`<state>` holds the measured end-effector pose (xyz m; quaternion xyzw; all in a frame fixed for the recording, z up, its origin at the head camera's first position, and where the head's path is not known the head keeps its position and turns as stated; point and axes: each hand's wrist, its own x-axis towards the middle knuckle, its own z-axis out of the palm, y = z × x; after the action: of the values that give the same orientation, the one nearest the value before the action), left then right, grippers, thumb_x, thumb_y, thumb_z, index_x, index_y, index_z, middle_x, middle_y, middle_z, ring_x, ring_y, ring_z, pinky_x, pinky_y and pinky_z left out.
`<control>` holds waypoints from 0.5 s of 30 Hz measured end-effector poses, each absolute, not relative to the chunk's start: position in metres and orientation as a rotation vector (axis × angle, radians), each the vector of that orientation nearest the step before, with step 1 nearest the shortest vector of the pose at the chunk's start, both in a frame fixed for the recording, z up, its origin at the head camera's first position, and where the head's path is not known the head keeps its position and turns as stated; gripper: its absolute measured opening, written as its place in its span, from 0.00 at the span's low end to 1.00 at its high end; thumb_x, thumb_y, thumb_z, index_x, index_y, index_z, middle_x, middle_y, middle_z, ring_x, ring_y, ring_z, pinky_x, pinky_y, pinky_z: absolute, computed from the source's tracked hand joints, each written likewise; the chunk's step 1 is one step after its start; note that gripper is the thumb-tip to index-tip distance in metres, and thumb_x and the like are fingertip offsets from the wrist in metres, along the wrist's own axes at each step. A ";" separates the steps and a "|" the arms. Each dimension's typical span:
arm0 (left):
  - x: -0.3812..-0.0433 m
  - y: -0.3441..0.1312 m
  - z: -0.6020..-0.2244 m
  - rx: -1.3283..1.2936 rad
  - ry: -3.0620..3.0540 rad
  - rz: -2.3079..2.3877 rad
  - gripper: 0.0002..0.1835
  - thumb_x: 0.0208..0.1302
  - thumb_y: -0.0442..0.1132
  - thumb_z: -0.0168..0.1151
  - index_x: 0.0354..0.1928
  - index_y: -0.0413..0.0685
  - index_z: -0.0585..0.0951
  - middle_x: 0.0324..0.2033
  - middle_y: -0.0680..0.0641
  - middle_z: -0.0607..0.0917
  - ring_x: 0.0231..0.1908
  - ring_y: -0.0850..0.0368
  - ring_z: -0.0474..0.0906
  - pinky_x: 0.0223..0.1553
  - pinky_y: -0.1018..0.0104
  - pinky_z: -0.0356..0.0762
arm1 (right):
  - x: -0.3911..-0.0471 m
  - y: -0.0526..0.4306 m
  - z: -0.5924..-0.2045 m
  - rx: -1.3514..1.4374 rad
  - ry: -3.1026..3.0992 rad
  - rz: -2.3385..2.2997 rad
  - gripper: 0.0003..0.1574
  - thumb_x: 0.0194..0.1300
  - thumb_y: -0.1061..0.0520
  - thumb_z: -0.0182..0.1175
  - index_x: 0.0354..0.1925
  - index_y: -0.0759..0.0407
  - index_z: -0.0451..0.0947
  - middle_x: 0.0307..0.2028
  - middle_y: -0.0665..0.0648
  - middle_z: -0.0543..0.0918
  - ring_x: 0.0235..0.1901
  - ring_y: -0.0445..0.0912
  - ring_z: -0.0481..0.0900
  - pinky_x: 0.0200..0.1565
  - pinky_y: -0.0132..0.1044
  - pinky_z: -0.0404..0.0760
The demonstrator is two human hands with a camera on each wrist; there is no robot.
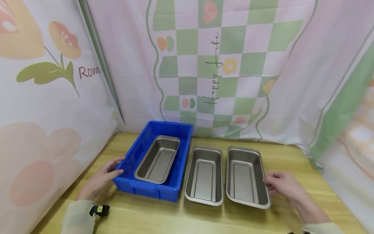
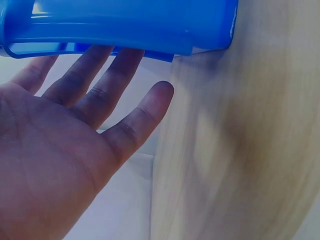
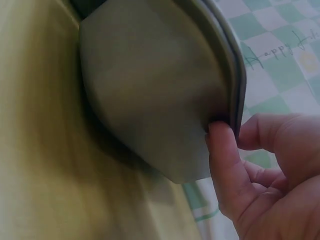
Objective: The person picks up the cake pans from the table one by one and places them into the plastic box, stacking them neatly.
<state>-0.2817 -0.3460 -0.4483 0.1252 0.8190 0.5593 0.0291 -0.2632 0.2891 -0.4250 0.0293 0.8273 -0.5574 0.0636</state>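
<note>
Tabletop lies between left hand and right hand, bounded beyond by the blue bin, middle pan and right pan. Hands well apart: the right pinches the right pan's outer rim; the left, fingers extended, touches the bin's outer edge.

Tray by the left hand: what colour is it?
The tray is blue; it shows best in the head view.

Left hand, fingers against a blue bin, pale wooden tabletop alongside
</note>
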 end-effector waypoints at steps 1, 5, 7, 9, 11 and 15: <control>-0.282 -0.345 -0.447 0.379 2.529 1.722 0.29 0.71 0.43 0.58 0.71 0.49 0.64 0.68 0.31 0.65 0.64 0.35 0.63 0.60 0.41 0.65 | -0.263 0.290 -0.422 0.090 2.502 -1.685 0.15 0.65 0.66 0.55 0.44 0.82 0.72 0.30 0.59 0.83 0.27 0.49 0.83 0.33 0.41 0.84; -0.282 -0.345 -0.445 0.373 2.521 1.713 0.29 0.72 0.44 0.58 0.72 0.49 0.64 0.68 0.31 0.64 0.65 0.34 0.62 0.61 0.39 0.63 | -0.265 0.290 -0.409 0.083 2.513 -1.703 0.12 0.65 0.67 0.55 0.42 0.79 0.73 0.29 0.57 0.83 0.26 0.47 0.83 0.33 0.39 0.84; -0.282 -0.345 -0.444 0.365 2.531 1.698 0.30 0.72 0.44 0.58 0.72 0.50 0.64 0.69 0.31 0.63 0.66 0.33 0.61 0.61 0.38 0.62 | -0.266 0.287 -0.401 0.065 2.518 -1.722 0.11 0.66 0.67 0.56 0.41 0.78 0.74 0.29 0.57 0.82 0.26 0.46 0.83 0.33 0.39 0.84; -0.281 -0.346 -0.444 0.359 2.544 1.682 0.30 0.72 0.45 0.58 0.72 0.51 0.64 0.69 0.31 0.62 0.66 0.33 0.60 0.61 0.37 0.61 | -0.268 0.282 -0.393 0.046 2.528 -1.734 0.10 0.66 0.66 0.56 0.40 0.77 0.74 0.28 0.56 0.82 0.26 0.46 0.83 0.33 0.39 0.84; -0.281 -0.346 -0.445 0.358 2.548 1.678 0.30 0.72 0.45 0.58 0.72 0.51 0.64 0.69 0.31 0.62 0.66 0.33 0.60 0.61 0.37 0.62 | -0.270 0.275 -0.387 0.028 2.534 -1.744 0.12 0.66 0.66 0.56 0.41 0.78 0.74 0.29 0.56 0.82 0.27 0.45 0.83 0.33 0.39 0.84; -0.282 -0.347 -0.448 0.369 2.542 1.704 0.29 0.71 0.43 0.59 0.71 0.49 0.64 0.67 0.31 0.66 0.64 0.35 0.64 0.59 0.45 0.66 | -0.275 0.252 -0.376 0.010 2.527 -1.785 0.16 0.66 0.66 0.56 0.46 0.82 0.72 0.29 0.57 0.83 0.27 0.45 0.83 0.33 0.40 0.84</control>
<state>-0.2821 -0.3466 -0.4477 0.1196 0.8243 0.5526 0.0297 -0.2749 0.2520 -0.3764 0.0031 0.8165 -0.5768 0.0238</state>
